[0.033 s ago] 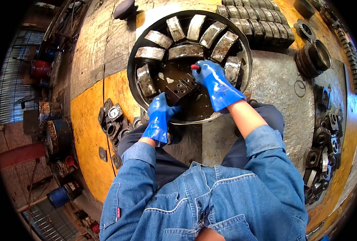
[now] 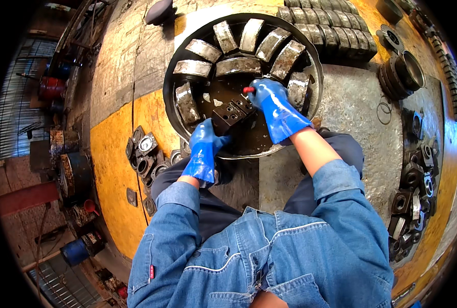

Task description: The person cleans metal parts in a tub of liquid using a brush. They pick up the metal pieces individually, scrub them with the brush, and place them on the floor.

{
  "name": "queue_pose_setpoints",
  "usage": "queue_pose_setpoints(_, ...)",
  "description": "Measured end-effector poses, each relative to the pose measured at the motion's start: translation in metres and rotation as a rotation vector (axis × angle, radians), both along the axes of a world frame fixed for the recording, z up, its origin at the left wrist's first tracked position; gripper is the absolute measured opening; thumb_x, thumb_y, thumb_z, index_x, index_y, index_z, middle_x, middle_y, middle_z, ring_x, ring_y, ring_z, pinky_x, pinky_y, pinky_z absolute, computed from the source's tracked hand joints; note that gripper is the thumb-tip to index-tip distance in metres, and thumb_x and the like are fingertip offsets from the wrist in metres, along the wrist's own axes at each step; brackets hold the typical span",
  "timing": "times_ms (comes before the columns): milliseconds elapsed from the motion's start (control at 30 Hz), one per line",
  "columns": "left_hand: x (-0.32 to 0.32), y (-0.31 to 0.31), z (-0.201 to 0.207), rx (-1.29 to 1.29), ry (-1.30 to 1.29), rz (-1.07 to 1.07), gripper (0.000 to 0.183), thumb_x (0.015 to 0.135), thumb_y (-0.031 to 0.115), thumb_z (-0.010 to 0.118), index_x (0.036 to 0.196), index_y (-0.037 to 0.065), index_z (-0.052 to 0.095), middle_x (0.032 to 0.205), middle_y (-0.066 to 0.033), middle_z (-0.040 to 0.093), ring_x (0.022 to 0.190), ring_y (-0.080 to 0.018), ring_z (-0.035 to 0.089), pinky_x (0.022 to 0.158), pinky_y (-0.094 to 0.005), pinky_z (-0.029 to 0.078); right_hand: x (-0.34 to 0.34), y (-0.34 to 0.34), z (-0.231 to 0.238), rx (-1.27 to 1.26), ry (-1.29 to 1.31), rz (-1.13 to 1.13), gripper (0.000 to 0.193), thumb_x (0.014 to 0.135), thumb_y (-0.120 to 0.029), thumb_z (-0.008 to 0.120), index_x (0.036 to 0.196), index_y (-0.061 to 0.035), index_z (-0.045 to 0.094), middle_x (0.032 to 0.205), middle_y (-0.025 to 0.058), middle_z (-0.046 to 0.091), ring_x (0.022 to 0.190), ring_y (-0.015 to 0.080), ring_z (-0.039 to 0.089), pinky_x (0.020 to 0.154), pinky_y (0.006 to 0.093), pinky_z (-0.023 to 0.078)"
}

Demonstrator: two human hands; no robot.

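Round black basin (image 2: 310, 66) as landmark. Inside, near front rim: left hand (image 2: 203, 149) grasping dark drilled metal block (image 2: 232, 114); right hand (image 2: 274, 105) clenched around red-tipped tool (image 2: 249, 90) above block. Curved grey metal segments (image 2: 238, 65) fanned along far wall.

Both blue-gloved hands reach forward, left hand (image 2: 203, 149) curled in a grip, right hand (image 2: 273, 105) closed, forearm bare.

workshop floor; oily wash basin (image 2: 173, 77); rows of metal bearing parts (image 2: 331, 36); worn yellow paint (image 2: 113, 169)
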State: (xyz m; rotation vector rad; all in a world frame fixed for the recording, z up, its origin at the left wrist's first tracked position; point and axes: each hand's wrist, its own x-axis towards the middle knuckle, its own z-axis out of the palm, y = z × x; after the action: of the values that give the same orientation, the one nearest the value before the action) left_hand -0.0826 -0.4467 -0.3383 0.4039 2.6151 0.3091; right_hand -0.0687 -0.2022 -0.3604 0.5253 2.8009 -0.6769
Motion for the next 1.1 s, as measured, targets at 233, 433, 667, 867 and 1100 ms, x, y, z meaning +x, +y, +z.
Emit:
queue_pose_setpoints(233,0.001,0.0,0.0,0.055,-0.012,0.003,0.065,0.072,0.029,0.092,0.125,0.0,0.068,0.119,-0.0212,0.075,0.115,-0.0366,0.07,0.098,-0.0428,0.055,0.004,0.001,0.021,-0.228,-0.014,-0.12,0.039,0.087,-0.044,0.07,0.11,-0.0141,0.079,0.112,0.0114,0.078,0.108,0.0319,0.074,0.093,0.0442,0.059)
queue_pose_setpoints(433,0.001,-0.008,0.005,0.077,-0.068,0.018,0.065,0.072,0.035,0.091,0.125,0.005,0.068,0.121,-0.0174,0.074,0.116,-0.0346,0.07,0.098,-0.0425,0.054,0.011,-0.019,0.032,-0.572,0.032,0.022,0.038,0.088,-0.043,0.065,0.109,-0.013,0.076,0.103,0.014,0.077,0.096,0.0295,0.074,0.088,0.0373,0.058)
queue_pose_setpoints(667,0.002,-0.001,0.007,0.038,-0.037,0.026,0.067,0.072,0.031,0.092,0.126,0.0,0.067,0.119,-0.0214,0.074,0.115,-0.0378,0.07,0.097,-0.0436,0.055,0.009,-0.012,0.04,-0.562,0.158,-0.03,0.039,0.089,-0.046,0.064,0.108,-0.0148,0.077,0.105,0.0153,0.077,0.101,0.0357,0.073,0.093,0.0421,0.057)
queue_pose_setpoints(867,0.001,0.004,0.008,0.066,-0.033,-0.002,0.067,0.072,0.032,0.091,0.126,-0.001,0.067,0.119,-0.0215,0.074,0.115,-0.0376,0.07,0.097,-0.0435,0.055,0.013,-0.017,0.05,-0.243,0.215,-0.063,0.034,0.085,-0.043,0.074,0.108,-0.0192,0.081,0.108,0.0096,0.078,0.104,0.0293,0.074,0.095,0.0353,0.059)
queue_pose_setpoints(1100,0.002,0.005,0.007,0.042,0.009,-0.022,0.066,0.073,0.031,0.091,0.127,0.0,0.067,0.119,-0.0216,0.075,0.113,-0.0372,0.071,0.096,-0.0428,0.055,-0.007,0.006,0.012,-0.002,-0.202,0.009,0.032,0.089,-0.036,0.07,0.115,-0.0214,0.077,0.121,0.0109,0.075,0.11,0.034,0.072,0.097,0.0461,0.058)
